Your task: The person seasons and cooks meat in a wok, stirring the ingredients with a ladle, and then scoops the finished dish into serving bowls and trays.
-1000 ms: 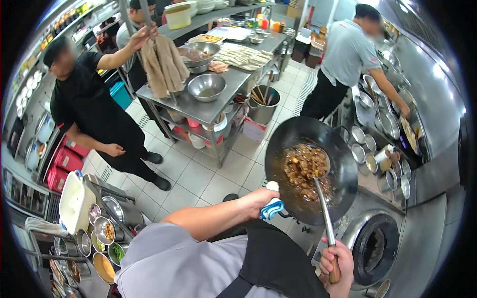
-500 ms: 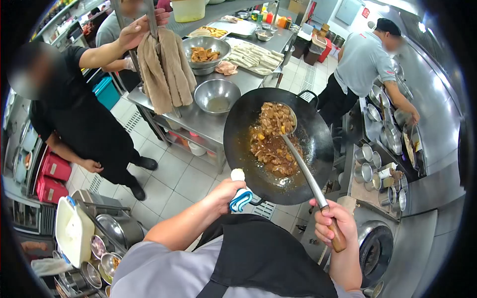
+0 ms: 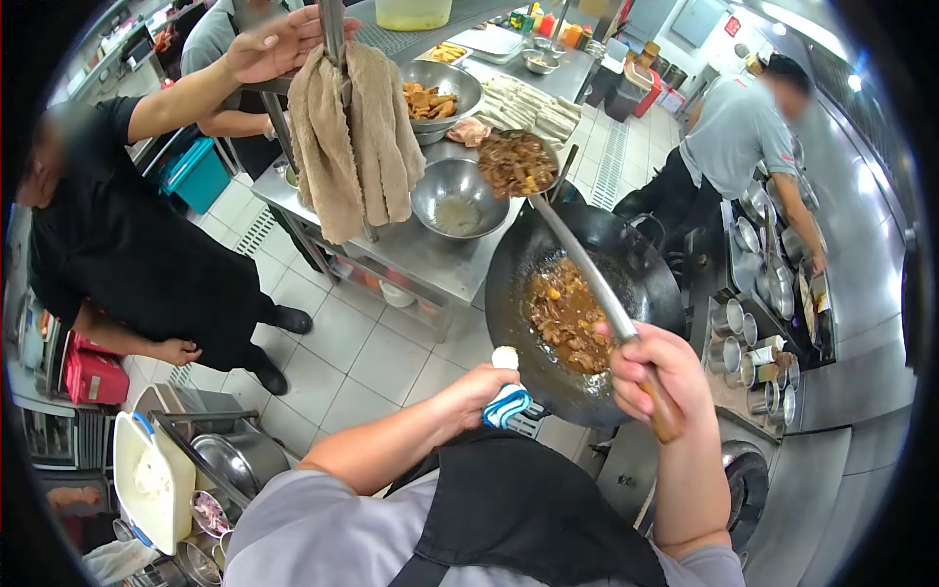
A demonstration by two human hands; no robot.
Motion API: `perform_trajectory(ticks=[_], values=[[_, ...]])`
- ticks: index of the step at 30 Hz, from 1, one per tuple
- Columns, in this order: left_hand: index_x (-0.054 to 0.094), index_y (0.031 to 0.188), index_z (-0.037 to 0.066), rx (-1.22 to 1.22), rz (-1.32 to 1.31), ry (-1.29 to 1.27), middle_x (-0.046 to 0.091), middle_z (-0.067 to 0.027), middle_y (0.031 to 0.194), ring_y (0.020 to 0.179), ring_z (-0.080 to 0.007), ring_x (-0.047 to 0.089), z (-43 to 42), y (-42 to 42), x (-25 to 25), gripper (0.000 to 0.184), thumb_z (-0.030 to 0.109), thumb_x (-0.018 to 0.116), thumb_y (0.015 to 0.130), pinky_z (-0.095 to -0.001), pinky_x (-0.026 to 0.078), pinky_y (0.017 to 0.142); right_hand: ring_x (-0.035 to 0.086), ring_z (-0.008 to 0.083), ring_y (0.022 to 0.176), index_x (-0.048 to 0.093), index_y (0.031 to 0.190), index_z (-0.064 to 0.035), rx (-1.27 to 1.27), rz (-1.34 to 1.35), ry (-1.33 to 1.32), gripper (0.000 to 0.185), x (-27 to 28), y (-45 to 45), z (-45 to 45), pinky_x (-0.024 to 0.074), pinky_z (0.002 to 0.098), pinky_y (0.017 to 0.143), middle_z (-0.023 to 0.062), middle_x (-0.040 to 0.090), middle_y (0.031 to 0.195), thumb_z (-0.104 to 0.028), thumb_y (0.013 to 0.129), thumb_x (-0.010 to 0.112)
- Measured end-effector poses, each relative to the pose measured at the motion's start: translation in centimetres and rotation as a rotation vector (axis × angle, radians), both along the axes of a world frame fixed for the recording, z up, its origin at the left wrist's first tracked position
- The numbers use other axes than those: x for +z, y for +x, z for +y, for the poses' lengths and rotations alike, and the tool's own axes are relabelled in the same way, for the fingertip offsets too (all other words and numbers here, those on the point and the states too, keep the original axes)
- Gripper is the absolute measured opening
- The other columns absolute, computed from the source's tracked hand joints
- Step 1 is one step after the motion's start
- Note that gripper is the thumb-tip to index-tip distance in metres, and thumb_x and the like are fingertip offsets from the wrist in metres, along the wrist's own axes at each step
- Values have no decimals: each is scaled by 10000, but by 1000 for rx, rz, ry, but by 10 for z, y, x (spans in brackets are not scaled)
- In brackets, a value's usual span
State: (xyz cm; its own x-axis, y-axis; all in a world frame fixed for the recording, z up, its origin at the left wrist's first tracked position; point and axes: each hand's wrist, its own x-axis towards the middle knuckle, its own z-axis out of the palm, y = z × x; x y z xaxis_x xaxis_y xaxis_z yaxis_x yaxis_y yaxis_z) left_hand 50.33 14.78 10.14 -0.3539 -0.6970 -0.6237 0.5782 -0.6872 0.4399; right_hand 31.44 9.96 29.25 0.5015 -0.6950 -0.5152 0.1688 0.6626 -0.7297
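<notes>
My right hand point(image 3: 665, 382) grips the wooden end of a long metal ladle point(image 3: 584, 264). The ladle's bowl is heaped with brown, saucy meat pieces point(image 3: 515, 164) and is raised past the wok's far left rim, beside a metal bowl point(image 3: 435, 194) on the steel table. Below the ladle, the black wok point(image 3: 636, 254) is tilted and holds more of the saucy meat point(image 3: 567, 318). My left hand point(image 3: 479, 391) is closed around a white and blue folded cloth point(image 3: 506, 404) at the wok's near edge; whether a handle is inside the cloth is hidden.
Brown towels point(image 3: 337, 147) hang from the steel shelf post. A person in black point(image 3: 156, 245) stands left, one hand at the post. Another person point(image 3: 743, 137) works at the right counter. A stove ring point(image 3: 745, 494) and metal cups point(image 3: 729, 318) are at right.
The ladle, heaped with meat, has risen out of the wok toward the metal bowl. Less meat is left in the wok. In view, wok and left hand have shifted right.
</notes>
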Motion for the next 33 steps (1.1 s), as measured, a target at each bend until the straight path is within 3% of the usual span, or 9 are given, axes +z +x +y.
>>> perform_trajectory(ticks=[3, 9, 11, 12, 19, 26, 29, 30, 33], values=[[610, 815, 20, -44, 12, 31, 597, -36, 656, 528, -135, 578, -1, -7, 1, 68, 79, 576, 812, -282, 457, 456, 483, 136, 428, 554, 1034, 12, 77, 235, -102, 192, -27, 28, -25, 384, 272, 395, 32, 506, 658, -39, 854, 511], [600, 851, 1, -82, 38, 64, 603, -42, 682, 544, -142, 588, -1, -16, -4, 88, 77, 565, 825, -293, 470, 468, 532, 140, 443, 575, 1150, 20, 374, 679, -346, 337, -87, 59, -57, 436, 274, 418, 42, 542, 643, -35, 821, 530], [590, 866, -12, -85, 55, 63, 605, -55, 693, 553, -154, 594, -1, -18, -13, 92, 63, 557, 825, -300, 479, 475, 653, 321, 597, 585, 1060, 21, 376, 1029, -782, 288, -104, 58, -59, 536, 396, 628, 200, 647, 756, -106, 805, 539], [586, 872, -17, -87, 63, 60, 605, -61, 695, 557, -159, 596, -2, -18, -15, 93, 56, 554, 823, -303, 483, 479, 672, 395, 765, 551, 1187, 11, 412, 1148, -812, 405, -106, 59, -61, 538, 442, 755, 279, 655, 857, -118, 803, 534], [574, 898, -24, -85, 45, -21, 608, -69, 725, 589, -167, 605, -11, -18, -19, 112, 35, 547, 807, -307, 495, 503, 654, 409, 788, 477, 1349, -21, 488, 1452, -1088, 573, -97, 47, -46, 514, 494, 766, 247, 665, 835, -137, 797, 577], [588, 917, -21, -82, 13, -30, 620, -77, 748, 626, -168, 629, -24, -14, -15, 122, 62, 562, 832, -308, 520, 535, 643, 427, 812, 443, 1380, -19, 463, 1370, -1073, 610, -98, 41, -33, 503, 508, 787, 247, 665, 847, -124, 795, 580], [596, 894, -17, -8, 13, -31, 620, -70, 732, 617, -163, 632, -30, -13, 0, 107, 71, 565, 843, -306, 520, 526, 591, 206, 486, 452, 1364, 3, 245, 818, -570, 559, -90, 39, -38, 490, 363, 462, 107, 622, 691, -57, 818, 555], [600, 882, -15, 14, 4, -33, 620, -66, 722, 603, -159, 630, -32, -12, 5, 100, 71, 567, 843, -302, 517, 514, 475, 102, 419, 456, 1368, -14, 174, 574, -434, 542, -93, 30, -42, 421, 272, 385, 19, 522, 649, -11, 832, 536], [605, 848, -9, 28, -11, -23, 619, -64, 695, 558, -154, 619, -39, -14, -9, 95, 77, 568, 844, -293, 507, 471, 441, 110, 401, 485, 1317, 3, 62, 248, -256, 453, -75, -2, -34, 410, 243, 378, 3, 486, 643, -10, 865, 505]])
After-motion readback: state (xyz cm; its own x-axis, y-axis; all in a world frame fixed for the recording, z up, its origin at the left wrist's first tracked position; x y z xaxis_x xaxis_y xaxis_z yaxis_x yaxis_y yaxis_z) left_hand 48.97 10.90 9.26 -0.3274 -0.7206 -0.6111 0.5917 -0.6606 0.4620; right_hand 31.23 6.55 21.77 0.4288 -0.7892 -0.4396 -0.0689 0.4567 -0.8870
